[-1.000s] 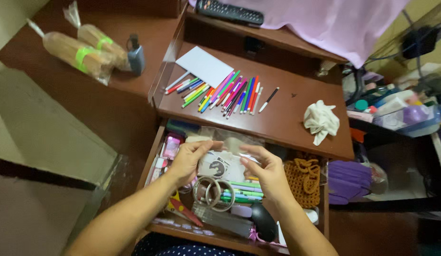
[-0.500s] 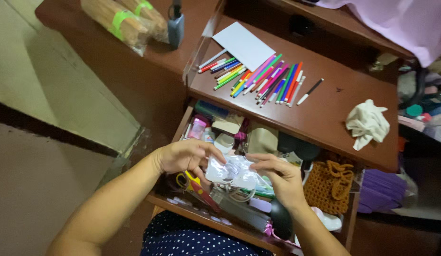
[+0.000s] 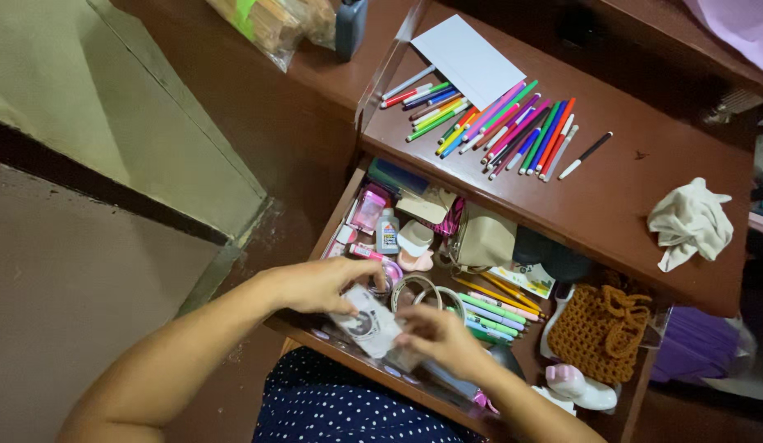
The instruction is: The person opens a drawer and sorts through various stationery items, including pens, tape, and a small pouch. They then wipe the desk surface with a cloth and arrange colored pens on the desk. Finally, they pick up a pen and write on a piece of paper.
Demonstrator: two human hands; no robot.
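**Two hands, one packet, over a packed drawer**

Brown desk [image 3: 628, 189] carries a fan of coloured markers [image 3: 496, 127]. Open drawer [image 3: 336, 217] below is crammed. Left hand [image 3: 320, 283] and right hand [image 3: 435, 336] both pinch a small clear plastic packet [image 3: 369, 324] at the drawer's front edge. Risk: the slick film slips and drops among the tape rolls [image 3: 422, 294].

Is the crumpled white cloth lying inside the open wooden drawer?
No, the crumpled white cloth lies on the brown desk shelf above the open wooden drawer, right of the coloured markers.
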